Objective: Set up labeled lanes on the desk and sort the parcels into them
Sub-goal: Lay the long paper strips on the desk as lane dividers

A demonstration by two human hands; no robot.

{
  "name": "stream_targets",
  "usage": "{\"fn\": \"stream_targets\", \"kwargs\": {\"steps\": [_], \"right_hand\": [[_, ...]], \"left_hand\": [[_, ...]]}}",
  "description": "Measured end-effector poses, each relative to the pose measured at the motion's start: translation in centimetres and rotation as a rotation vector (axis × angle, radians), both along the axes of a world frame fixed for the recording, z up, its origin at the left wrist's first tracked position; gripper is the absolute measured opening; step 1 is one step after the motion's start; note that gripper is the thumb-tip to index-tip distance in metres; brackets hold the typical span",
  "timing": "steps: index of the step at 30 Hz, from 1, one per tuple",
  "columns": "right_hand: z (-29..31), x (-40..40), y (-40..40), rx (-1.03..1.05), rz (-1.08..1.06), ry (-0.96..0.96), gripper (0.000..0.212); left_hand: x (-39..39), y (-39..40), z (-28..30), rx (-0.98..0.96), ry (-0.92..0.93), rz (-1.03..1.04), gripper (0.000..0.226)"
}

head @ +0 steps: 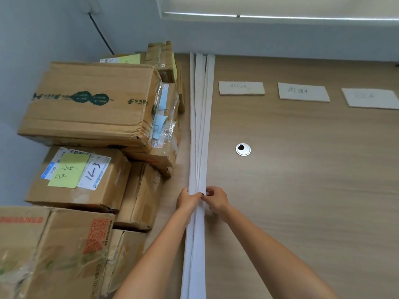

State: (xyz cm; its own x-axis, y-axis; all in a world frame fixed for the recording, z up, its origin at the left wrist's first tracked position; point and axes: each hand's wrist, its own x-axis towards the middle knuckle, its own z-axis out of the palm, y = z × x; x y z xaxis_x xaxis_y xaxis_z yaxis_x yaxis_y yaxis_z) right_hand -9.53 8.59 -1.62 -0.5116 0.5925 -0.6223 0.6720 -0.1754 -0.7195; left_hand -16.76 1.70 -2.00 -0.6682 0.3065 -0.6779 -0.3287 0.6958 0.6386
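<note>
Wood-grain tabletop (302, 190) ran up to a pale blue-grey wall, with a window blind's lower edge lit above it. A bundle of long white flat strips (199, 126) lay lengthwise on the tabletop, running from the near edge towards the wall and fanning slightly at the far end. Both hands met on the bundle at its nearer part. The left hand (188, 200) had its grip curled over the left edge of the strips, fingers wrapped onto them. The right hand (217, 199) pinched the right edge of the strips between thumb and fingertips. Both forearms reached in from the bottom of the view.

To the right of the strips, three rectangular paper label cards (241, 88) with handwriting lay in a row near the wall, well apart from each other; the writing was too faint to read. A round metal cable grommet (243, 149) sat in the tabletop just right of the strips.

Left of the strips stood stacked brown cardboard parcels (90, 104), several bearing shipping labels and clear tape; one carried a yellow-green sticky note (69, 170) with handwriting.
</note>
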Motion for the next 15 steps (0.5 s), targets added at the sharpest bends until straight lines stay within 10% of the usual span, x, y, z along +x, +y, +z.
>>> {"fn": "stream_targets", "kwargs": {"steps": [15], "right_hand": [[1.0,0.1,0.6,-0.307,-0.212,0.135,0.030]], "left_hand": [[-1.9,-1.2,1.1,0.074,-0.119,0.051,0.047]]}}
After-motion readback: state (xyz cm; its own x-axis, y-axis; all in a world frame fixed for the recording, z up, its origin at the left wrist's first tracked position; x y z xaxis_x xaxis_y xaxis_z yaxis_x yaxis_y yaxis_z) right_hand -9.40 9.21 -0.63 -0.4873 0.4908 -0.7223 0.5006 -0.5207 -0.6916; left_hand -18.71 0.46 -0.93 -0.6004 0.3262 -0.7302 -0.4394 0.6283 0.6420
